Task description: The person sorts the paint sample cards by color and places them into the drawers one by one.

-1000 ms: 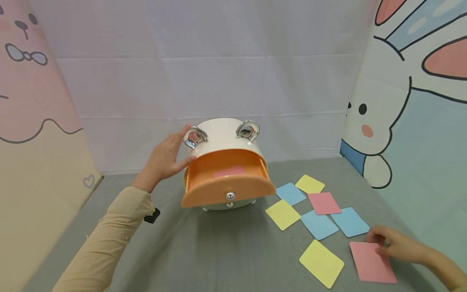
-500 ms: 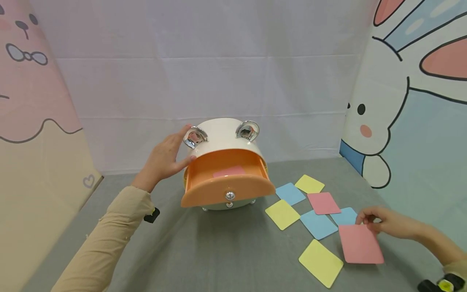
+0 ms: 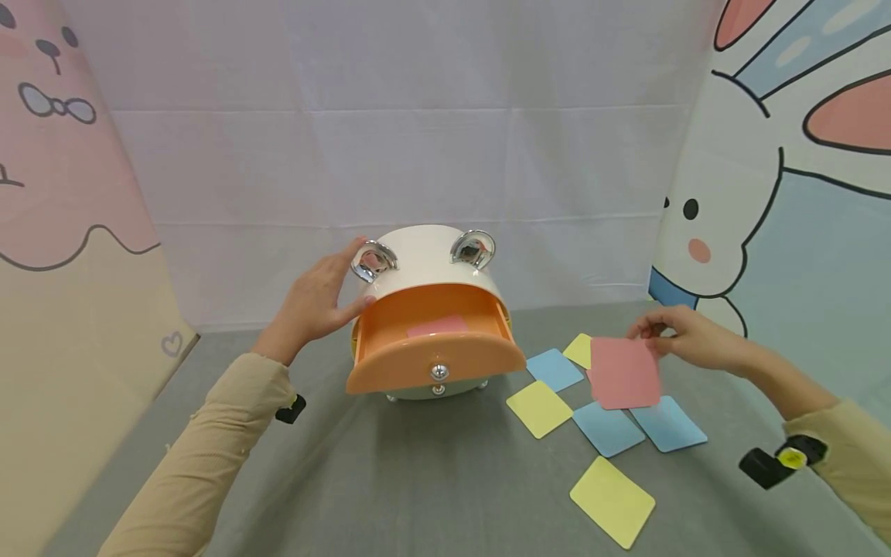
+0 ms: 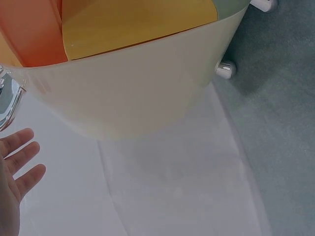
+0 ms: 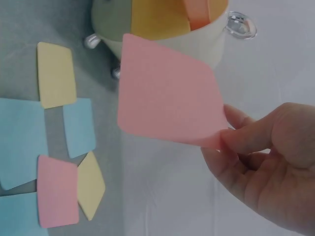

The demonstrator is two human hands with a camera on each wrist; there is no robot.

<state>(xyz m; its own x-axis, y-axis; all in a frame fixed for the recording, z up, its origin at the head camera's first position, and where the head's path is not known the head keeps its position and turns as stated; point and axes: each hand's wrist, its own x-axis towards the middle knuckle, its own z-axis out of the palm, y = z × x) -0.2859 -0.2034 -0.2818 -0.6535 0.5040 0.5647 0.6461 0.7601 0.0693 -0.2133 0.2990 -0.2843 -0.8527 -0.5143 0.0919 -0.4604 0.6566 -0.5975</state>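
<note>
Pink squarish card point(image 3: 625, 375) hangs downward, right hand point(image 3: 689, 338) pinching it, left hand point(image 3: 313, 305) outspread.

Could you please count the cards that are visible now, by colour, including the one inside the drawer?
Yellow cards: 3
Blue cards: 3
Pink cards: 3 (one in the right hand, one in the orange drawer, one on the table)
Total: 9
</note>
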